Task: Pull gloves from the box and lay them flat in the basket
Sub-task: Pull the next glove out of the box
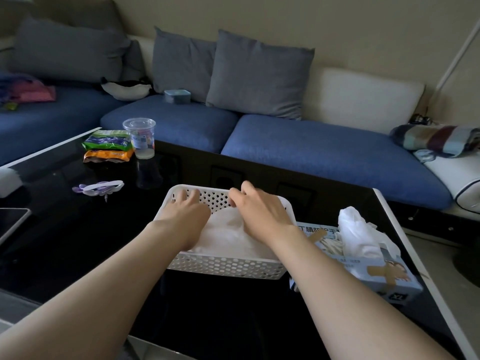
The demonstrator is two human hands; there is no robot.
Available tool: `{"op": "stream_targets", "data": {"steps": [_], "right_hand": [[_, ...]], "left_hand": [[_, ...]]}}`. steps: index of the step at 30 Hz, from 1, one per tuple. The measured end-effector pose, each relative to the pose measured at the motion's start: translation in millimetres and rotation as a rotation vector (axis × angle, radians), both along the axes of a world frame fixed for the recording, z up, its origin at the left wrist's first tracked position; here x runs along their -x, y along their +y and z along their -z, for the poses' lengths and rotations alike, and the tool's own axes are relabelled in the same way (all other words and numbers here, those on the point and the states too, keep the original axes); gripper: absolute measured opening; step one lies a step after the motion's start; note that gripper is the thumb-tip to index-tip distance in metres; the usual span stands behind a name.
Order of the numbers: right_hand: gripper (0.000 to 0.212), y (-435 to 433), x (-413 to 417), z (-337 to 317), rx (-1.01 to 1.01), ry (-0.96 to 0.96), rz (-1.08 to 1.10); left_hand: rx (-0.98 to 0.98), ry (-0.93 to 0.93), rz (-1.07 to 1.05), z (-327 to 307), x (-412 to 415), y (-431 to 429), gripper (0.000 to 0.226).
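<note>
A white perforated basket point(226, 266) stands on the black glass table in front of me. White gloves point(228, 235) lie inside it. My left hand point(184, 211) reaches into the basket's left part, fingers spread toward the far wall and resting on the gloves. My right hand point(259, 209) lies over the gloves on the right, fingers stretched forward and slightly bent. To the right of the basket lies the blue glove box point(384, 271), with a white glove point(355, 229) sticking up out of its opening.
On the black table point(78, 242), a plastic cup point(140, 137) and snack bags point(107, 145) stand at the far left, with a purple-white item point(98, 187) nearer. A dark tablet-like edge point(13, 219) is at the left. A blue sofa point(311, 152) with grey cushions runs behind.
</note>
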State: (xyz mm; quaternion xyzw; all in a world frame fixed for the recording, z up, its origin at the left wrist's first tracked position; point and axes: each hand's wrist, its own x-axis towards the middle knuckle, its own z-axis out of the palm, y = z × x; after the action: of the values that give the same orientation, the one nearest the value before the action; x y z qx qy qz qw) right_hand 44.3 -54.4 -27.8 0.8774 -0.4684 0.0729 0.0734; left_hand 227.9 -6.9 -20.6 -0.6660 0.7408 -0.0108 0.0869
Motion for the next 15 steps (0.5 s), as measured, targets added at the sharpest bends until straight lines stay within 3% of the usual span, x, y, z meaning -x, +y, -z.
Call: {"op": "stream_targets", "data": {"steps": [4,7,10,15], "right_hand": [[0.032,2.5,8.8,-10.9,-0.410,-0.092,0.047],[0.056,4.0,17.0,-13.5,-0.679,-0.102,0.143],[0.083,6.7,20.9,-13.0,-0.720,0.004,0.162],[0.071,13.3,20.9,-8.2,-0.665,0.060,0.142]], "left_hand": [[-0.001,0.013,0.067,-3.7,6.4,-3.3,0.043],[-0.158,0.185,0.014,1.7,6.6,-8.9,0.039],[-0.326,0.262,-0.066,6.5,6.8,-11.3,0.051],[-0.367,0.259,-0.117,7.2,11.6,-15.2,0.082]]}}
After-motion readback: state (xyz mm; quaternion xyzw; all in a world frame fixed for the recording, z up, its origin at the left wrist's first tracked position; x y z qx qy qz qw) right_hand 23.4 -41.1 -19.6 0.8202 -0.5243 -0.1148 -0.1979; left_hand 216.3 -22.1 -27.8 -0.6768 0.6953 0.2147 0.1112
